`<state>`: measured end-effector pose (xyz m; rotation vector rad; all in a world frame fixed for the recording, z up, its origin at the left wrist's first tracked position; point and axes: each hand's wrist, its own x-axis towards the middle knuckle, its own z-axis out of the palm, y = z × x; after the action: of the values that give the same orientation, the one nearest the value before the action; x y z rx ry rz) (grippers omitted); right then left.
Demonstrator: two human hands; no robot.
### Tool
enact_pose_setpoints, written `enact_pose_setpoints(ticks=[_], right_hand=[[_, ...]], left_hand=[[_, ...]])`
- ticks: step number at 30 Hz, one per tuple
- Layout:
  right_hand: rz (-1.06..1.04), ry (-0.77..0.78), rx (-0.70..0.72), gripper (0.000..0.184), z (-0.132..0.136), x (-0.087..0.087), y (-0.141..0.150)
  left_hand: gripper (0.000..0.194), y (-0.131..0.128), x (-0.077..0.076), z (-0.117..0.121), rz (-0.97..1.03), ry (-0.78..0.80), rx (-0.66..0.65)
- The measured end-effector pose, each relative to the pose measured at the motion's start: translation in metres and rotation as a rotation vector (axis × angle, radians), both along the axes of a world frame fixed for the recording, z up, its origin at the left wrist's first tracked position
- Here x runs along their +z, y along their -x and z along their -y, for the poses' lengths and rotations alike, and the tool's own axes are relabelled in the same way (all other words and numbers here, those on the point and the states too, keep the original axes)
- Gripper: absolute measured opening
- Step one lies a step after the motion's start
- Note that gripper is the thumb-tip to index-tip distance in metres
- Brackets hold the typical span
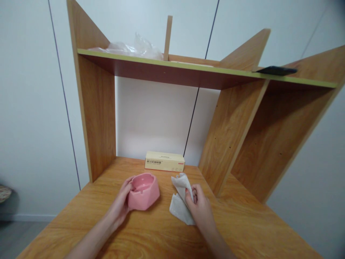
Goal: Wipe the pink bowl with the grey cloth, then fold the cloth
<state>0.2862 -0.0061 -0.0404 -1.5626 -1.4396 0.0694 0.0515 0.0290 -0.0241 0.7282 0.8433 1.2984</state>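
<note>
A pink faceted ashtray with notches in its rim is gripped by my left hand, thumb over the near edge and fingers around its left side. It is tilted a little, its hollow partly turned toward me. To the right, my right hand pinches a crumpled pale grey cloth or wipe between thumb and fingers. One part of the cloth sticks up and another hangs down toward the table. The ashtray and the cloth are apart, with bare wood showing between them.
A long cream cling-film box lies at the back of the wooden desk. Overhead runs a shelf holding clear plastic and a dark flat object. Upright wooden panels bound the desk on both sides.
</note>
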Motion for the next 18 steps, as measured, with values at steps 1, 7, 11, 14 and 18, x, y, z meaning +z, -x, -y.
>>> enact_pose_setpoints(ticks=[1,7,11,14,18], right_hand=[[0.008,-0.002,0.027,0.016,0.001,0.000,0.002],[0.200,-0.040,0.213,0.011,0.009,0.005,0.021],[0.329,-0.042,0.290,0.012,0.016,0.010,0.038],[0.307,-0.003,0.310,0.012,0.019,0.011,0.044],[0.163,-0.006,0.343,0.008,0.015,0.001,0.046]], left_hand=[[0.037,-0.003,-0.001,0.001,-0.085,-0.076,0.043],[0.044,-0.014,-0.006,0.005,-0.436,-0.319,0.051],[0.050,-0.015,-0.008,0.006,-0.510,-0.468,0.018],[0.050,-0.017,-0.007,0.009,-0.601,-0.594,0.054],[0.051,-0.018,-0.008,0.013,-0.722,-0.733,0.068]])
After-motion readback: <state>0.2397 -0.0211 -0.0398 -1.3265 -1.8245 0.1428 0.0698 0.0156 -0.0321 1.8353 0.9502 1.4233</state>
